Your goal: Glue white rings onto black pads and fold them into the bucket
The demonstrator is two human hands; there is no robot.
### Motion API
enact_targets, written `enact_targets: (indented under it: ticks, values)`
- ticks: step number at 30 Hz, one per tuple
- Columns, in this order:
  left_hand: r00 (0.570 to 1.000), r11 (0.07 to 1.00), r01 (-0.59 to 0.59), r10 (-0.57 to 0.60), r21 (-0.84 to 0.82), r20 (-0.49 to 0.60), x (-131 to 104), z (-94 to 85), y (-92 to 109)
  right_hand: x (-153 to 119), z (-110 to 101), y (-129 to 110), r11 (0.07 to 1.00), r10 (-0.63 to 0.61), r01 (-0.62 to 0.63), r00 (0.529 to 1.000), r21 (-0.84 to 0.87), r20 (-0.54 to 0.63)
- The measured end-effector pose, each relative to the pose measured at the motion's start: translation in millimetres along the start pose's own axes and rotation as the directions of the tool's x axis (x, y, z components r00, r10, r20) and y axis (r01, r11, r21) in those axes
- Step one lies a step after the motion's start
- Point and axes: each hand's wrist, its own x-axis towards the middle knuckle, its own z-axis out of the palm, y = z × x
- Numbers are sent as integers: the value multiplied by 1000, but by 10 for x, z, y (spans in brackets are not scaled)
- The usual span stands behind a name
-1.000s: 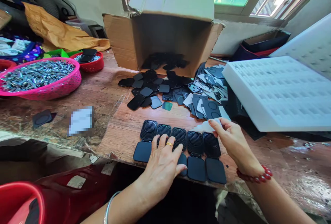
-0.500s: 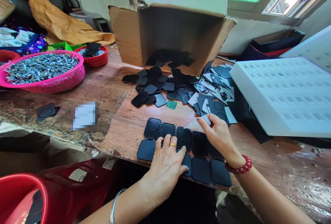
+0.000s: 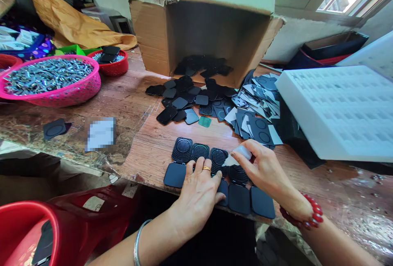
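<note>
Several black hinged cases (image 3: 175, 175) lie opened flat in a row along the table's front edge, their ridged halves away from me and smooth halves towards me. My left hand (image 3: 199, 194) rests on the middle of the row, fingers spread and pressing down on the cases. In my right hand (image 3: 260, 167) is a small translucent squeeze bottle (image 3: 241, 153) with a pointed nozzle. Its tip points down and left, at the ridged half of a case (image 3: 219, 158); whether it touches is unclear. My right hand hides part of the row's right end.
Behind the row lies a pile of black pieces (image 3: 184, 94), spilling from a cardboard box (image 3: 150, 38). Dark cut sheets (image 3: 259, 128) and a white foam tray (image 3: 325, 135) are at right. A pink basket (image 3: 89, 87) of metal parts stands left, a red stool (image 3: 92, 225) below.
My right hand has turned and shifted slightly, bringing the bottle's nozzle from pointing left to a steeper downward tilt. My left hand stays on the cases. The view has shifted a little.
</note>
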Motion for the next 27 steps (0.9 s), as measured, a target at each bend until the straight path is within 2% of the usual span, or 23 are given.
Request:
enact_targets:
  ticks: [5, 10, 15, 19, 23, 27]
  values:
    - [999, 1000, -24, 25, 12, -37, -1, 12, -19, 73, 160, -103, 998, -35, 37, 998, 45, -47]
    - [998, 999, -36, 37, 11, -48, -14, 34, -27, 220, 262, -79, 997, -74, 75, 992, 5, -100]
    - [998, 999, -38, 38, -5, -48, -16, 42, -29, 303, 221, 0, 995, -89, 84, 989, -46, -117]
    - [999, 999, -41, 41, -7, -32, -12, 35, -36, 266, 127, 67, 996, -66, 57, 991, -71, -119]
    - [998, 999, -44, 44, -1, -36, -8, 36, -25, 188, 36, 170, 997, 43, -51, 991, -64, -130]
    - [996, 999, -32, 29, -30, -84, -5, 25, -20, 133, -47, 290, 961, 275, -270, 957, 59, -98]
